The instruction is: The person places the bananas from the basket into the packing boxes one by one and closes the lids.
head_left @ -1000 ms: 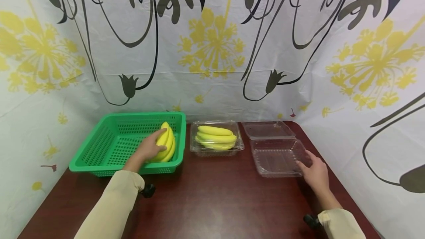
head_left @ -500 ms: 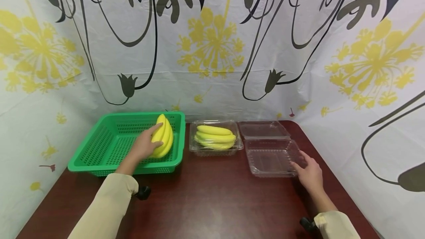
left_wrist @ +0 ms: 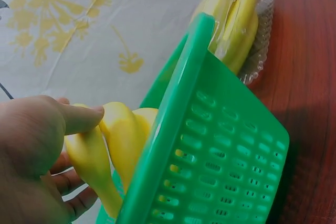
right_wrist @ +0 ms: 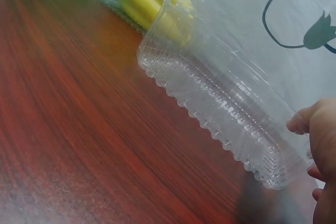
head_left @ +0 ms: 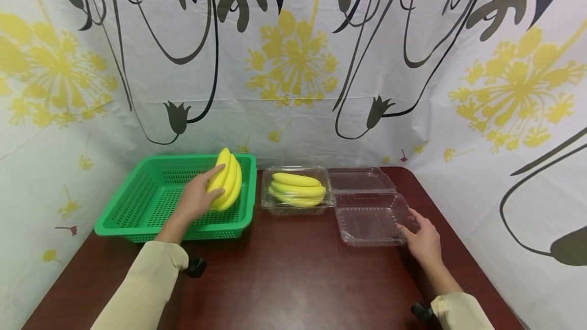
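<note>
My left hand (head_left: pixel 194 198) grips a bunch of yellow bananas (head_left: pixel 231 185) at the right end of the green basket (head_left: pixel 174 230). The left wrist view shows the thumb (left_wrist: pixel 81 118) across the front of the bunch, other fingers behind it, and the bananas' lower part hidden by the basket wall. At the table's right side, my right hand (head_left: pixel 425 241) pinches the right wall of an open clear plastic clamshell container (head_left: pixel 369 220), nothing inside it. Its hinged lid (head_left: pixel 359 180) lies folded back toward the wall.
Between basket and open container stands a closed clear container (head_left: pixel 273 208) holding more bananas (head_left: pixel 298 190). A patterned cloth (head_left: pixel 293 131) hangs right behind the dark red table (head_left: pixel 302 279).
The bananas have risen in my left hand, their tips now above the basket's back rim. My right hand has slid the open container left, up against the closed one.
</note>
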`<state>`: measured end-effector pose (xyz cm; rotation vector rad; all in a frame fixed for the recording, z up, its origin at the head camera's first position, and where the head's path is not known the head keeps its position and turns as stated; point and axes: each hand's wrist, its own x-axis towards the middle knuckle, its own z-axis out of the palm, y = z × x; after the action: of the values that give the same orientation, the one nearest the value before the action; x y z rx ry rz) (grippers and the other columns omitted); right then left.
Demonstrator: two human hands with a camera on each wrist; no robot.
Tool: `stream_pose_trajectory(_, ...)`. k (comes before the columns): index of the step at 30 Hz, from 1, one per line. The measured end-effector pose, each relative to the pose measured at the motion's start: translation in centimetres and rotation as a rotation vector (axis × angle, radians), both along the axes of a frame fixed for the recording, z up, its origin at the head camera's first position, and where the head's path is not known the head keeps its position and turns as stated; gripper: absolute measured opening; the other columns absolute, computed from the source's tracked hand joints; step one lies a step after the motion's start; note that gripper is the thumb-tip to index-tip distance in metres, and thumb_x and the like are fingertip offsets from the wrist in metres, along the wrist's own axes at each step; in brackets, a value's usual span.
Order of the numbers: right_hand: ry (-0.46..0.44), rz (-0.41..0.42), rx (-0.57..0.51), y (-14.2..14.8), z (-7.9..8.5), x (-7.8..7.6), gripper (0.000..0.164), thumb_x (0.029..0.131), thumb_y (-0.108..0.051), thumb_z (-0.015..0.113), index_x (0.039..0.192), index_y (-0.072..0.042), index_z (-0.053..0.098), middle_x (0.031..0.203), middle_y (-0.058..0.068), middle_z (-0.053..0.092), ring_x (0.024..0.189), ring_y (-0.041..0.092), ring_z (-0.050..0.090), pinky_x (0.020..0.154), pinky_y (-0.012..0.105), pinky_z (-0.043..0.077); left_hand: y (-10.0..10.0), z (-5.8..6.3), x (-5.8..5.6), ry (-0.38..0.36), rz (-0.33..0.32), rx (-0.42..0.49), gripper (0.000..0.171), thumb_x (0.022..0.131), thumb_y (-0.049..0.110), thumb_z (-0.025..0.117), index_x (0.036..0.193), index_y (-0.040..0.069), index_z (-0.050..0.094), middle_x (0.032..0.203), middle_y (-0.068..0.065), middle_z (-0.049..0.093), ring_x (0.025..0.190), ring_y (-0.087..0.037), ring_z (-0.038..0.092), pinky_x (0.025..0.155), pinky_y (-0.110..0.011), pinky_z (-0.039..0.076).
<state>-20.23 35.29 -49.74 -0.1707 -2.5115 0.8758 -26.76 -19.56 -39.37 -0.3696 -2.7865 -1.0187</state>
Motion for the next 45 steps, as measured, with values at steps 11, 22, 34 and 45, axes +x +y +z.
stream_pose_trajectory(11, 0.022, 0.015, 0.0, -1.0, 0.3, 0.1, 0.056, 0.082, -0.007, 0.077, 0.132, 0.004, 0.053, 0.111, 0.028, 0.061, 0.106, 0.045, 0.052, 0.09, 0.06, 0.037, 1.1, 1.4, 0.2, 0.089, 0.02, 0.084, 0.069, 0.093, 0.016, 0.067, 0.153, 0.023, 0.033, 0.143, -0.02, 0.046, 0.101, -0.034, 0.055, 0.078, -0.046, 0.045)
stream_pose_trajectory(22, 0.059, 0.026, -0.004, -1.6, -0.3, -0.1, 0.057, 0.08, -0.007, 0.078, 0.131, 0.003, 0.055, 0.108, 0.027, 0.062, 0.102, 0.044, 0.053, 0.086, 0.058, 0.038, 3.0, 3.3, 0.8, 0.063, 0.023, 0.207, 0.072, 0.092, 0.019, 0.069, 0.153, 0.026, 0.032, 0.141, -0.017, 0.048, 0.114, -0.036, 0.056, 0.077, -0.047, 0.052)
stream_pose_trajectory(34, 0.053, 0.026, -0.031, -2.9, -0.5, 0.0, 0.056, 0.081, -0.008, 0.078, 0.131, 0.003, 0.055, 0.11, 0.025, 0.062, 0.102, 0.041, 0.053, 0.083, 0.055, 0.039, 6.5, 3.6, 1.8, 0.107, -0.067, 0.288, 0.069, 0.092, 0.017, 0.07, 0.151, 0.029, 0.036, 0.135, -0.011, 0.054, 0.111, -0.029, 0.057, 0.072, -0.042, 0.053)
stream_pose_trajectory(45, 0.023, 0.01, -0.077, -3.4, -0.8, -0.2, 0.058, 0.082, -0.008, 0.077, 0.134, 0.001, 0.053, 0.113, 0.025, 0.061, 0.104, 0.04, 0.052, 0.085, 0.054, 0.039, 11.2, 2.7, 2.9, 0.102, -0.151, 0.356, 0.069, 0.091, 0.014, 0.07, 0.15, 0.031, 0.038, 0.132, -0.006, 0.056, 0.105, -0.023, 0.058, 0.072, -0.037, 0.054)
